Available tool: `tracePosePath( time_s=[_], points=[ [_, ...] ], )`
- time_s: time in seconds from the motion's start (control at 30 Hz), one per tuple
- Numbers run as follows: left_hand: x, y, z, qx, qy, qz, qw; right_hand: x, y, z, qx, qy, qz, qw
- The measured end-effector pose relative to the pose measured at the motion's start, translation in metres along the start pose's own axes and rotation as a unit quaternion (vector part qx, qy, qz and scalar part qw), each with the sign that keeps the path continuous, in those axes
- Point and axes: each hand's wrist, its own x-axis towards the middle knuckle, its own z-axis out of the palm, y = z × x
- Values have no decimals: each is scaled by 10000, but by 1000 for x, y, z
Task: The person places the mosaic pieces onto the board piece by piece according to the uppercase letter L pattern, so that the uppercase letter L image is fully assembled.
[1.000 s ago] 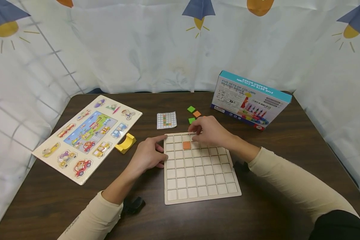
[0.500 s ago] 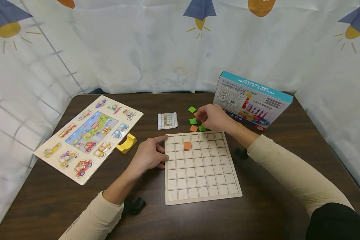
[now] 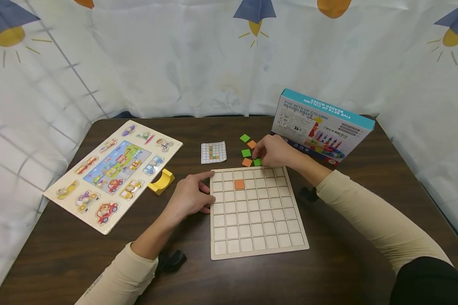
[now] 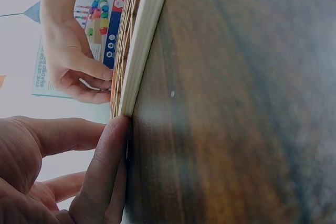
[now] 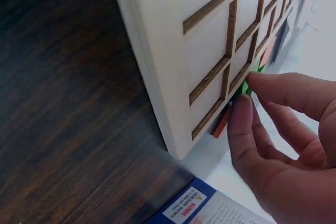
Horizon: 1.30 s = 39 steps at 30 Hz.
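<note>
A square wooden grid board (image 3: 250,218) lies on the dark table with one orange tile (image 3: 239,184) in its upper rows. My left hand (image 3: 188,195) rests against the board's left edge, its fingertips touching the rim (image 4: 142,51). Just beyond the back edge is my right hand (image 3: 275,151), thumb and index fingertip pinching a green tile (image 5: 247,88). Other green tiles (image 3: 246,153) and orange tiles (image 3: 247,162) lie loose beside it. Part of the tile group is hidden by the right hand.
A small printed pattern card (image 3: 213,152) lies behind the board. The boxed toy set (image 3: 322,127) stands at the back right. To the left lie a vehicle knob puzzle (image 3: 114,178) and a yellow arched block (image 3: 161,182). White curtains surround the table.
My right hand has moved from above the board's top rows back to the loose tiles, then settled slightly lower among them. The left hand stays at the board's edge.
</note>
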Motion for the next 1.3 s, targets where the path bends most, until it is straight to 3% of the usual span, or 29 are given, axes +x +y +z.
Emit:
tracePosePath(
  time_s=[1.3],
  points=[
    [3,-2,0,102,24,28,9999,-7,-1,7,29,523,-46,9986]
  ],
)
